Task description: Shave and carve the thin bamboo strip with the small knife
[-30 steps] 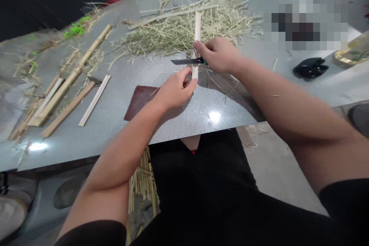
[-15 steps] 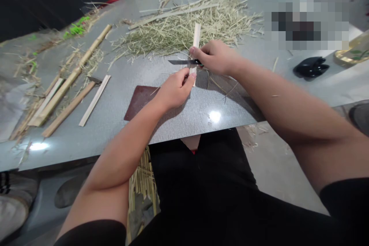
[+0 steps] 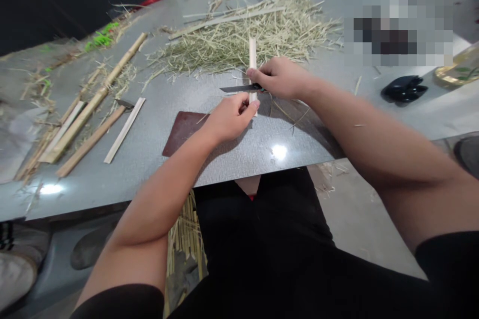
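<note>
My left hand point(image 3: 229, 118) is closed around the near end of a pale bamboo strip point(image 3: 252, 55) that points away from me over the grey table point(image 3: 157, 109). My right hand point(image 3: 281, 78) is closed on a knife point(image 3: 237, 88) with a dark blade pointing left. The blade lies across the strip, between my two hands, with my right thumb pressing near it. A dark brown board point(image 3: 183, 132) lies flat just left of my left hand.
A heap of bamboo shavings point(image 3: 239, 35) spreads behind my hands. Bamboo poles and cut strips point(image 3: 90, 109) lie to the left. A black object point(image 3: 404, 88) and a glass container point(image 3: 458, 67) sit at the right. The table edge runs near my lap.
The strip has slid toward me through the blade, so less of it sticks out beyond my right hand. Both hands stay closed and have barely shifted.
</note>
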Action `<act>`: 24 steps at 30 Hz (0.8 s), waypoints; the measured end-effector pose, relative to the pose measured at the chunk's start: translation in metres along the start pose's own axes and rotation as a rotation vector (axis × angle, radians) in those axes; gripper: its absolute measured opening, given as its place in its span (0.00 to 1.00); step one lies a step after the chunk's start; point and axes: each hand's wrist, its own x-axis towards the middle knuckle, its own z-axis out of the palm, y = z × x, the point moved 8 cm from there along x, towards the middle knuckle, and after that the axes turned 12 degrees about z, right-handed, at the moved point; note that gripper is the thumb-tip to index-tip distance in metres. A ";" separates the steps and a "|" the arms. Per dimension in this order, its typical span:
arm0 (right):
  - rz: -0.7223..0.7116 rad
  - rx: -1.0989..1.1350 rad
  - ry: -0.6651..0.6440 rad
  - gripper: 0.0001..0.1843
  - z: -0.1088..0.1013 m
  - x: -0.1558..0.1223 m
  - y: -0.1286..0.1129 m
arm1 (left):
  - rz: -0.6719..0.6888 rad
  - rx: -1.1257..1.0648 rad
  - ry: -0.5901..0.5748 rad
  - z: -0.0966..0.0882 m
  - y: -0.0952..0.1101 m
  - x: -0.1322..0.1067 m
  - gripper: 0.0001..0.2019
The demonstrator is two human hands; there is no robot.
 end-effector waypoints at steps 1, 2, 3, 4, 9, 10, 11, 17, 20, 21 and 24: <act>0.002 -0.014 -0.012 0.39 0.001 0.000 0.000 | -0.008 0.003 -0.007 0.000 0.000 0.000 0.21; 0.004 -0.031 -0.025 0.38 0.003 0.001 0.000 | -0.016 0.008 -0.014 0.001 0.001 0.000 0.21; 0.006 -0.047 -0.038 0.38 0.004 0.001 0.000 | -0.024 0.013 -0.022 0.001 0.001 -0.001 0.21; 0.009 -0.064 -0.050 0.37 0.005 0.002 0.001 | -0.031 0.023 -0.032 0.001 0.001 -0.001 0.21; 0.026 -0.136 -0.108 0.39 0.010 0.003 0.003 | -0.052 0.113 -0.115 0.004 0.002 -0.003 0.20; 0.024 -0.146 -0.115 0.39 0.010 0.003 0.003 | -0.056 0.137 -0.131 0.004 0.003 -0.004 0.21; 0.019 -0.154 -0.119 0.39 0.011 0.003 0.003 | -0.059 0.162 -0.145 0.004 0.005 -0.004 0.21; -0.007 -0.148 -0.124 0.41 0.012 0.002 0.002 | -0.053 0.291 -0.250 0.007 0.016 -0.006 0.22; -0.014 -0.116 -0.126 0.42 0.013 0.002 0.002 | -0.034 0.307 -0.264 0.009 0.019 -0.006 0.21; -0.012 -0.108 -0.128 0.42 0.013 0.002 0.002 | -0.028 0.307 -0.262 0.009 0.020 -0.006 0.21; -0.005 -0.091 -0.129 0.42 0.014 0.003 0.004 | -0.020 0.308 -0.255 0.009 0.020 -0.006 0.21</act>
